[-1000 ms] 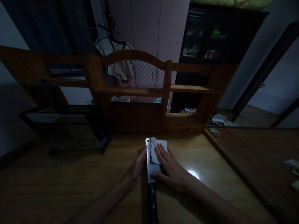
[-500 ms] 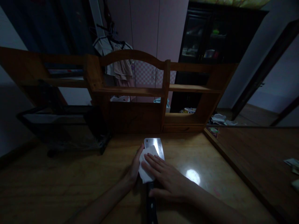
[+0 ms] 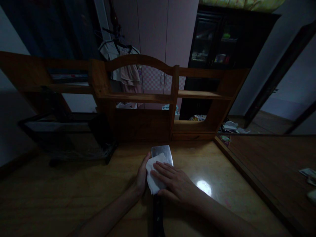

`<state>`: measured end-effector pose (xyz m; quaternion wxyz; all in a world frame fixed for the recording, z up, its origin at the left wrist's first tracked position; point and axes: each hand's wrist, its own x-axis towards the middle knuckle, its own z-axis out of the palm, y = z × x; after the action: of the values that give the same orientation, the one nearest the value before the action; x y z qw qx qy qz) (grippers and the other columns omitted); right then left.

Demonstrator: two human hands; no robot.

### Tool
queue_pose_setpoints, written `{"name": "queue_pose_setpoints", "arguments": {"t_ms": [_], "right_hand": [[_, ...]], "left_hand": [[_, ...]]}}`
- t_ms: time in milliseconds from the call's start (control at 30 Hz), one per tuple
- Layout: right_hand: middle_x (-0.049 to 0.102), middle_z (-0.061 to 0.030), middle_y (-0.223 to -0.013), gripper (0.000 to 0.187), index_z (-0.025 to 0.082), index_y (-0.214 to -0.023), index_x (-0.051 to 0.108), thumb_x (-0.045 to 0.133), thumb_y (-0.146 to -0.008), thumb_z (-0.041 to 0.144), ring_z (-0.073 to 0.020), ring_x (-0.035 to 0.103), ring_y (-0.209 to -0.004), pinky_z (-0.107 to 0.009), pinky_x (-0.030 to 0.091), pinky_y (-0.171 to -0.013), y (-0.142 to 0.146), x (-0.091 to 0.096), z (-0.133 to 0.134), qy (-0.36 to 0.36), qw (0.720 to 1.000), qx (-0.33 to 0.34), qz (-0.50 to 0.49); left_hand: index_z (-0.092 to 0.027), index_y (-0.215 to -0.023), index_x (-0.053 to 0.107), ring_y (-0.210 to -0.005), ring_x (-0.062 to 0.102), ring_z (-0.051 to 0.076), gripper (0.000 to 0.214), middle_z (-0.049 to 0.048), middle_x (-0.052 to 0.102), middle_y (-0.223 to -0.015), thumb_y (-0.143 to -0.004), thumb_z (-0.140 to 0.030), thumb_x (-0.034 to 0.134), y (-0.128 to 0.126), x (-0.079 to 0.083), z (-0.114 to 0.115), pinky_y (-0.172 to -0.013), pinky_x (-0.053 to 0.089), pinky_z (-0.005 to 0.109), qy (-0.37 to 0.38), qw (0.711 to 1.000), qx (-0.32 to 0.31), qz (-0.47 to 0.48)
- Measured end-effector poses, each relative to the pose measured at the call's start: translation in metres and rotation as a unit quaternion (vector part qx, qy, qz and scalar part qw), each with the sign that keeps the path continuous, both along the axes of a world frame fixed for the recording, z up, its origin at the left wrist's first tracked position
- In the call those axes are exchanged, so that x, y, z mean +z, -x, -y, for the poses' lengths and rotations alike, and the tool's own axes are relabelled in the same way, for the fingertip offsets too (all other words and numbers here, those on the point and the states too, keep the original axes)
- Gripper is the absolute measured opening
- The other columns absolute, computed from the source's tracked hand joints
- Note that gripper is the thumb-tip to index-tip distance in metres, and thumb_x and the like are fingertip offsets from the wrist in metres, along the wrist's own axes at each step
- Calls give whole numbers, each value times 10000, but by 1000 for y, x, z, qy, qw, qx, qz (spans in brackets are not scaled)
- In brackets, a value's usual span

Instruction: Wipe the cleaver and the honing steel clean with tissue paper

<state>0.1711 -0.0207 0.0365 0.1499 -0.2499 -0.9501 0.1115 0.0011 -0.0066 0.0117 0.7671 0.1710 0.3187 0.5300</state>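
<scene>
A cleaver (image 3: 170, 154) points away from me, its broad shiny blade toward the shelf and its dark riveted handle (image 3: 158, 215) toward me. A white tissue (image 3: 152, 182) covers much of the blade. My right hand (image 3: 176, 184) presses the tissue against the blade with long fingers laid side by side, the thumb near the tissue's lower edge. At the blade's left side, my left hand (image 3: 141, 174) holds the cleaver. Its thumb shows along the edge, while its other fingers are hidden underneath.
A wooden desk (image 3: 98, 194) lies beneath my hands, with a wooden shelf unit (image 3: 142, 125) along its back. To the left stands a black-framed object (image 3: 74, 138). A raised wooden edge (image 3: 244, 171) runs down the right side, and a light reflection shines on the desktop.
My right thumb has drawn in from the handle toward the tissue. The bright glare on the blade has dulled, and the handle's near end has shifted slightly left.
</scene>
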Motion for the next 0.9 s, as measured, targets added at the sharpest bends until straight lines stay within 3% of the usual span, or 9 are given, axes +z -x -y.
{"name": "queue_pose_setpoints", "arguments": {"t_ms": [233, 367, 533, 733, 900], "right_hand": [[315, -82, -1478, 536, 174, -1409, 357, 364, -954, 457, -209, 218, -1387, -414, 192, -1151, -5, 0, -6, -37, 998, -50, -7], [376, -92, -1445, 509, 172, -1381, 407, 364, -955, 446, -226, 270, -1368, -446, 240, -1130, -6, 0, -5, -38, 996, -79, -18], [431, -102, -1410, 471, 150, -1334, 470, 365, -958, 415, -215, 313, -1350, -392, 332, -1093, -5, 0, -1, -27, 995, -87, -47], [512, -110, -1344, 437, 145, -1276, 524, 391, -947, 400, -228, 404, -1298, -376, 396, -1036, -7, -5, 4, -48, 996, -64, -42], [483, -118, -1369, 541, 152, -1303, 498, 444, -896, 504, -243, 412, -1291, -400, 391, -1016, -7, -7, 5, -63, 996, -60, -30]], "left_hand": [[-79, -1126, 621, -1036, 614, 271, 482, 118, 695, -1038, -840, -448, 500, 4, 0, -2, -972, 405, 345, -48, 997, 42, -51], [-88, -1160, 606, -1048, 607, 265, 498, 123, 677, -1088, -847, -455, 481, 7, -2, -4, -964, 398, 339, -62, 995, 22, -70], [-87, -1149, 607, -994, 626, 257, 532, 121, 687, -1058, -855, -501, 448, 9, -4, -4, -917, 413, 333, -87, 993, -6, -82], [-113, -1063, 636, -918, 641, 236, 439, 86, 704, -987, -819, -460, 527, 6, -7, -4, -845, 435, 303, -67, 992, 47, -95], [-133, -982, 646, -814, 647, 205, 368, 59, 708, -897, -794, -439, 569, 6, -12, -6, -758, 445, 272, -68, 989, 83, -106]]}}
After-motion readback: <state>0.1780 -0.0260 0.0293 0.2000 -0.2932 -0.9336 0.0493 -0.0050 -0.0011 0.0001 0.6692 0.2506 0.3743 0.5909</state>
